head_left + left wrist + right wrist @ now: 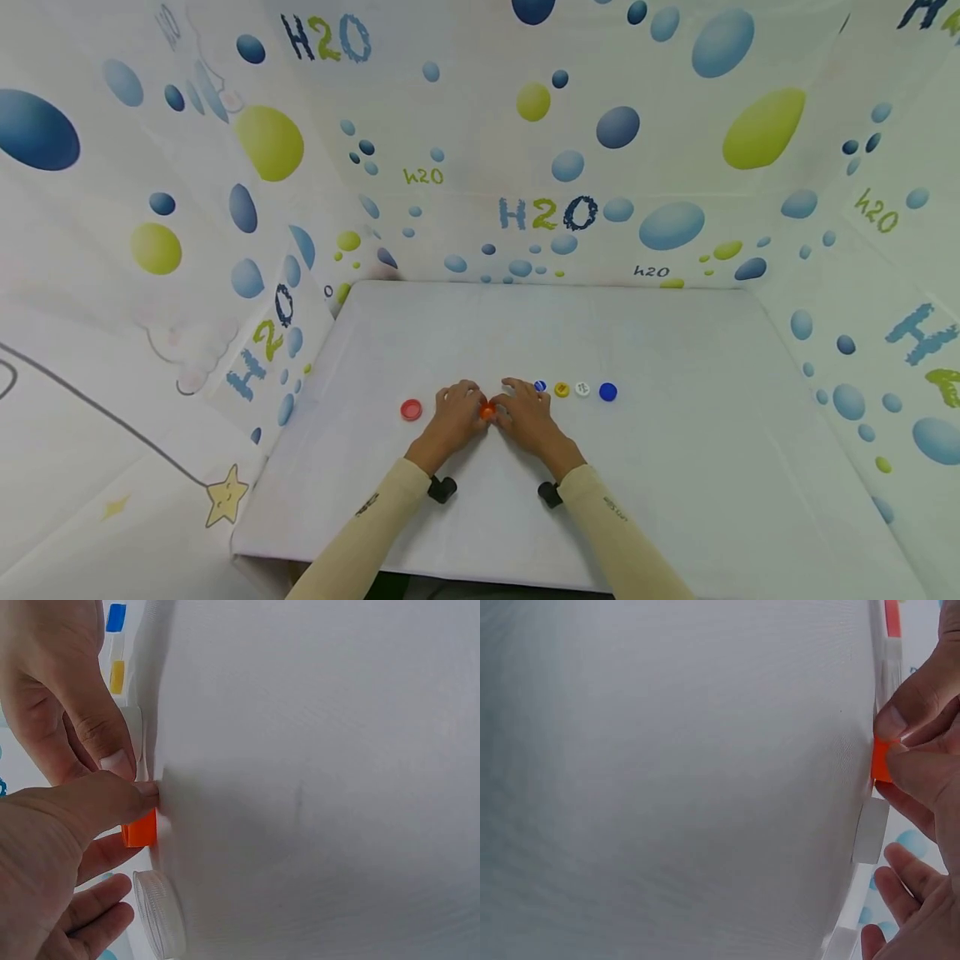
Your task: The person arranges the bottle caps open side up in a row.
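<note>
Head view: the left hand (456, 414) and right hand (529, 414) pinch an orange bottle cap (488, 412) on the table (675, 483), likely to steady it, with a red cap (411, 409) toward nine o'clock. Left wrist: a clear lid (160, 915) toward six. Right wrist: a white cap (872, 830) toward six, apart, perhaps for finger room.

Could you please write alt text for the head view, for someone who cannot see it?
A person's left hand and right hand hold an orange cap between them at a white table. A red cap lies to the left; to the right, in a row, are a blue-and-white cap, yellow cap, white cap and blue cap.
</note>
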A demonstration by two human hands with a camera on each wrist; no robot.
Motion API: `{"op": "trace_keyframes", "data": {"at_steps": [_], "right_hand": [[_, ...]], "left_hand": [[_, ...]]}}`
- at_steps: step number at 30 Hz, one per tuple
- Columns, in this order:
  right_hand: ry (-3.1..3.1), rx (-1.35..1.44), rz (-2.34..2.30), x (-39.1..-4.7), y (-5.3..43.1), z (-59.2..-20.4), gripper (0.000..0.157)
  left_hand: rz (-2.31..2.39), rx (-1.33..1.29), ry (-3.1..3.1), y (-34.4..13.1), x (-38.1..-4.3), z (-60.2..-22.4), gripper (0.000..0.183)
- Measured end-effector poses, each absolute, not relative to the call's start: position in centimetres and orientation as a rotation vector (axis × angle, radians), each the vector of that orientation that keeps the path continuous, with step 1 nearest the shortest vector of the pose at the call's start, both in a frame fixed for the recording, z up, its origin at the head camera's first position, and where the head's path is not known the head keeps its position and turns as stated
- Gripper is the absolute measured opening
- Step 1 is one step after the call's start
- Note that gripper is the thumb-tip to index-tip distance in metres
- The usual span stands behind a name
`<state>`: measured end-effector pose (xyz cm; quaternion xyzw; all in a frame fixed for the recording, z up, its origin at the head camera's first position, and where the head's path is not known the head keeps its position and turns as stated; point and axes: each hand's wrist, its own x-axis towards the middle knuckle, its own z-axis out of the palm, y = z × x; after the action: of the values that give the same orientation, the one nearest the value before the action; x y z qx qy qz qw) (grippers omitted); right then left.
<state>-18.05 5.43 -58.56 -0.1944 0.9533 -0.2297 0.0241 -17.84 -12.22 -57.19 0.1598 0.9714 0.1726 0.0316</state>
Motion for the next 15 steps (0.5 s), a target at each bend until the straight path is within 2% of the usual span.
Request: {"op": "trace_keyframes", "data": {"at_steps": [15], "right_hand": [[2.979,-0.549,-0.707,-18.6,7.1,-58.2,0.048]], "left_hand": [[0.575,0.486,2.933,-11.8,-18.0,-56.8,0.043]]}}
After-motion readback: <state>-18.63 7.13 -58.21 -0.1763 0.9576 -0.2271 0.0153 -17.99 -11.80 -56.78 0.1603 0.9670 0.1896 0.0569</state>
